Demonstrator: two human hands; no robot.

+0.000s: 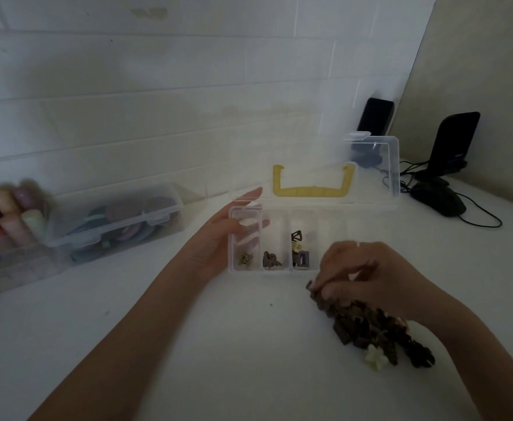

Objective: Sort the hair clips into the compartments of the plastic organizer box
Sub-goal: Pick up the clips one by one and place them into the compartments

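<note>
Clear plastic organizer box point(282, 238) sits lid-up mid-tabletop, a few clips already in three compartments. Left hand point(224, 235) grips its left wall, fingers curled round it. Right hand point(367, 275) pinches a dark clip point(313, 288) off the pile of hair clips point(376, 332) by the box's front right corner.

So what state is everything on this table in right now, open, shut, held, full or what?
Organizer box: lid open, a few clips in three compartments.
Left hand: grips the box's left end.
Right hand: pinches a dark clip at the pile's edge.
Clip pile: loose on the table, unsorted.
Clear bin: lid shut, round items inside.
</note>
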